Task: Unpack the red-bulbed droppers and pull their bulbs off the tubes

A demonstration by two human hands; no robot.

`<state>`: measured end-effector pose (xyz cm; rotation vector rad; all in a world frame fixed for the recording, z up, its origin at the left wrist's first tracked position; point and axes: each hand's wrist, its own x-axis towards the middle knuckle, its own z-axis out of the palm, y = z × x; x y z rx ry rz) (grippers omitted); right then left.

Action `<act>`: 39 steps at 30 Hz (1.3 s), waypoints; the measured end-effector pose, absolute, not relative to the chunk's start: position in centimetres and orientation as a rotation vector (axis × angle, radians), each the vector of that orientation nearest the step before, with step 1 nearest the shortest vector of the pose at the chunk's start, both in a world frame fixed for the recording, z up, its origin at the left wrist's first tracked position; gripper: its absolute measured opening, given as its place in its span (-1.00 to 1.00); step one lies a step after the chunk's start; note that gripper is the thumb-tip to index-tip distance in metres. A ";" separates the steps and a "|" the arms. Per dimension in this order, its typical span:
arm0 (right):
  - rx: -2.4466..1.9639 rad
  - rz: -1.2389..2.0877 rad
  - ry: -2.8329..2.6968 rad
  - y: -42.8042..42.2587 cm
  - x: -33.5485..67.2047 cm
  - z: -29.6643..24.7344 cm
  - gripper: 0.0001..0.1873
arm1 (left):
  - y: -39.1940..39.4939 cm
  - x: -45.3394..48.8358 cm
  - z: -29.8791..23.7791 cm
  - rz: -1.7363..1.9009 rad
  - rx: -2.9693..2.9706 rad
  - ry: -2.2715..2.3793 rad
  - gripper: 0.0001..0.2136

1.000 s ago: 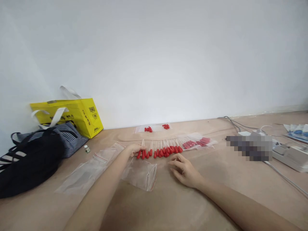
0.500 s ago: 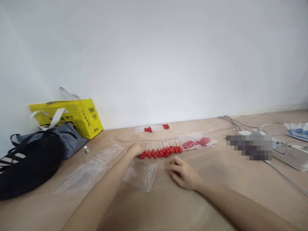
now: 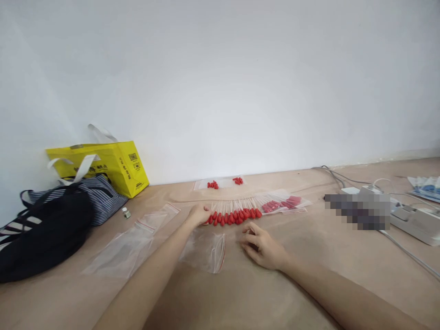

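Observation:
A row of droppers with red rubber bulbs and thin clear stems [image 3: 237, 215] lies side by side on the table, bulbs toward me. At the row's left end my left hand [image 3: 199, 214] has its fingers closed round the endmost dropper, mostly covering it. My right hand [image 3: 263, 247] rests on the table just in front of the row, fingers loosely bent and apart, with nothing in them. Between my hands lies a clear zip bag [image 3: 204, 252], flat on the table. More red-bulbed droppers [image 3: 282, 203] lie in a clear bag at the row's right end.
Clear zip bags [image 3: 130, 245] lie to the left. A bag with small red-bulbed droppers [image 3: 220, 183] lies by the wall. A yellow bag [image 3: 129, 169], a striped bag [image 3: 106, 201], a black item [image 3: 51, 233] and a small bottle [image 3: 126, 213] stand left; a power strip [image 3: 417, 224] and cables lie right.
My left hand has moved slightly right and closed over the leftmost dropper, covering its red bulb. The right hand stays in place. The whole view has shifted a little.

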<state>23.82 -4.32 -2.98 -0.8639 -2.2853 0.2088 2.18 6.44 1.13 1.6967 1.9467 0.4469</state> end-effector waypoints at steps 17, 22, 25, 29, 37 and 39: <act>-0.859 0.217 -2.286 -4.3 23.8 -2.9 -0.81 | 6.1 1.7 0.9 0.492 1.431 1.777 -0.73; -0.862 0.204 -2.279 -4.3 23.8 -2.9 -0.80 | 6.3 2.4 0.5 0.560 1.407 1.771 -0.72; -0.865 0.191 -2.280 -4.3 23.8 -2.9 -0.80 | 6.2 2.6 0.4 0.558 1.414 1.763 -0.73; -0.857 0.193 -2.286 -4.2 23.8 -3.0 -0.81 | 5.9 2.5 0.3 0.545 1.422 1.766 -0.73; -0.845 0.180 -2.294 -4.2 23.8 -2.9 -0.82 | 6.3 1.5 0.1 0.546 1.424 1.779 -0.72; -0.843 0.179 -2.293 -4.2 23.8 -2.9 -0.81 | 6.4 1.3 0.0 0.558 1.436 1.780 -0.72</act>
